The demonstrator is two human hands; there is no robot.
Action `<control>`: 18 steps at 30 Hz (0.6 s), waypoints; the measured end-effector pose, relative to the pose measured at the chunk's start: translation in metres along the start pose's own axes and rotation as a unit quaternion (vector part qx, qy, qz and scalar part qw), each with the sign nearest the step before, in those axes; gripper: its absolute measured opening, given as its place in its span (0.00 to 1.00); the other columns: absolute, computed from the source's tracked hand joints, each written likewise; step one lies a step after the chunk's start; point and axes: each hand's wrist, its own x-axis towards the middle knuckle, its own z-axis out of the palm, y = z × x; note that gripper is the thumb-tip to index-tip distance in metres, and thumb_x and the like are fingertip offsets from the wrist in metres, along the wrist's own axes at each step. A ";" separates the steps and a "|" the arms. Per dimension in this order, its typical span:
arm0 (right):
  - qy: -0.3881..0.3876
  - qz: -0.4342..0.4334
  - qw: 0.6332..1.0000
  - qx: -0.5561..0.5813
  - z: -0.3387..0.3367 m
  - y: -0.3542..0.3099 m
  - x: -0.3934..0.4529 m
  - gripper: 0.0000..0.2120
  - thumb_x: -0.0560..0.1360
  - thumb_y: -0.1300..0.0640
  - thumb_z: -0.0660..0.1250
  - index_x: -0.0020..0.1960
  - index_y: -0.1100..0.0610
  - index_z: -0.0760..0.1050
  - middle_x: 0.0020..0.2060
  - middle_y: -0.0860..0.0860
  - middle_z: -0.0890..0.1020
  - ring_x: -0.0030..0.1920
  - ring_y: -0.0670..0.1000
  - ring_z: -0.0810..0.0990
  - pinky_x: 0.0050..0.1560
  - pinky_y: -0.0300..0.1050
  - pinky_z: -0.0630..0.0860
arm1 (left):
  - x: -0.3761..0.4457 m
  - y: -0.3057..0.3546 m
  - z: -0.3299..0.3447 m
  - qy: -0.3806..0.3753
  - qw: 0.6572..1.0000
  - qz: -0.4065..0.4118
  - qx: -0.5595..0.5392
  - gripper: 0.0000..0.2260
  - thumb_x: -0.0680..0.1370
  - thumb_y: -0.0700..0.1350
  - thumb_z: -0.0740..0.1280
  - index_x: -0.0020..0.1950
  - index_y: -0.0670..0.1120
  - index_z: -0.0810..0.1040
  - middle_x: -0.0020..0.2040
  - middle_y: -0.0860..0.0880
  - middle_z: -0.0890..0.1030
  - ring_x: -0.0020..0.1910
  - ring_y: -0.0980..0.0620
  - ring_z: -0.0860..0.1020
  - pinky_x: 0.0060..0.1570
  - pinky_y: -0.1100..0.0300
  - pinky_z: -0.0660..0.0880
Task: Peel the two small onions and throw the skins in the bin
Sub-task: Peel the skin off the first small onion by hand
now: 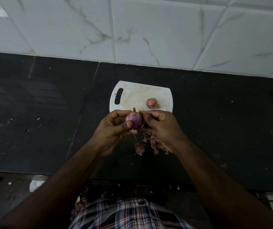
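Two onions, and you are partway through the first. Your black countertop (33, 113) carries the white cutting board (135, 95), where the second onion (152, 103) sits unpeeled. Your left hand (114, 128) clamps the held onion (135, 120) between thumb and fingers, purple flesh showing; your right hand (162, 128) pinches skin at its side. Loose skins (140, 148) lie below on the counter, not binned; no bin shows.

At your twelve o'clock, glossy marble-veined wall tiles (149, 30); below, a matt, speckled dark stone counter (41, 113), a scuffed white plastic cutting board (132, 96), and papery onion skins (140, 148).
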 end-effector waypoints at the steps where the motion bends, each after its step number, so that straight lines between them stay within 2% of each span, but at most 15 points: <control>1: -0.009 0.000 1.000 0.007 0.001 -0.002 -0.001 0.11 0.78 0.61 0.68 0.59 0.62 0.80 0.52 0.53 0.85 0.54 0.52 0.85 0.52 0.48 0.83 | 0.001 0.000 0.000 0.002 1.000 0.002 0.001 0.22 0.69 0.40 0.74 0.62 0.40 0.76 0.53 0.40 0.83 0.46 0.47 0.83 0.42 0.60 0.82; 3: -0.007 -0.034 0.998 -0.045 0.003 -0.003 -0.001 0.15 0.74 0.61 0.73 0.61 0.59 0.80 0.51 0.48 0.85 0.55 0.48 0.84 0.55 0.45 0.82 | 0.001 0.001 0.000 0.002 1.000 -0.001 -0.010 0.24 0.67 0.42 0.76 0.61 0.40 0.77 0.53 0.40 0.84 0.47 0.46 0.84 0.41 0.60 0.82; 5: 0.007 -0.051 0.996 -0.067 0.002 -0.004 0.001 0.17 0.72 0.64 0.74 0.60 0.59 0.80 0.48 0.44 0.85 0.53 0.47 0.84 0.54 0.43 0.81 | 0.001 0.002 -0.001 -0.008 1.000 -0.006 -0.024 0.23 0.65 0.44 0.78 0.59 0.42 0.80 0.53 0.41 0.85 0.47 0.47 0.85 0.41 0.61 0.82; 8: 0.019 -0.060 0.996 -0.063 -0.001 -0.003 0.003 0.16 0.72 0.68 0.73 0.59 0.62 0.81 0.45 0.47 0.86 0.47 0.49 0.86 0.48 0.41 0.82 | 0.002 0.002 -0.004 -0.024 0.999 -0.012 -0.032 0.25 0.63 0.48 0.82 0.58 0.43 0.82 0.52 0.41 0.85 0.46 0.49 0.84 0.41 0.62 0.82; 11: 0.030 -0.058 0.996 -0.062 -0.002 -0.004 0.001 0.14 0.74 0.70 0.70 0.58 0.61 0.81 0.44 0.49 0.86 0.42 0.47 0.86 0.43 0.38 0.81 | 0.001 0.001 -0.003 -0.025 0.999 -0.017 -0.043 0.26 0.65 0.49 0.80 0.60 0.42 0.81 0.51 0.43 0.85 0.44 0.51 0.84 0.41 0.63 0.81; 14: 0.041 -0.034 0.998 -0.034 -0.003 -0.002 0.003 0.11 0.77 0.65 0.68 0.59 0.60 0.81 0.46 0.52 0.86 0.45 0.50 0.85 0.48 0.44 0.83 | -0.001 0.001 0.002 -0.007 0.998 -0.026 -0.050 0.25 0.67 0.47 0.76 0.62 0.41 0.78 0.50 0.44 0.85 0.42 0.52 0.84 0.41 0.63 0.81; 16: 0.015 -0.014 0.999 -0.032 -0.001 -0.001 0.002 0.18 0.74 0.57 0.73 0.63 0.58 0.79 0.50 0.51 0.86 0.51 0.49 0.85 0.54 0.47 0.82 | 0.000 0.001 0.004 0.005 0.998 -0.034 -0.055 0.21 0.70 0.44 0.73 0.63 0.44 0.78 0.51 0.43 0.85 0.41 0.51 0.84 0.41 0.63 0.82; 18: -0.003 -0.036 0.996 -0.079 0.001 -0.001 0.000 0.24 0.70 0.60 0.76 0.65 0.57 0.78 0.54 0.49 0.85 0.56 0.46 0.83 0.58 0.44 0.80 | 0.001 0.001 0.004 0.003 0.998 -0.038 -0.047 0.19 0.73 0.42 0.70 0.64 0.44 0.78 0.53 0.43 0.84 0.42 0.51 0.83 0.42 0.63 0.82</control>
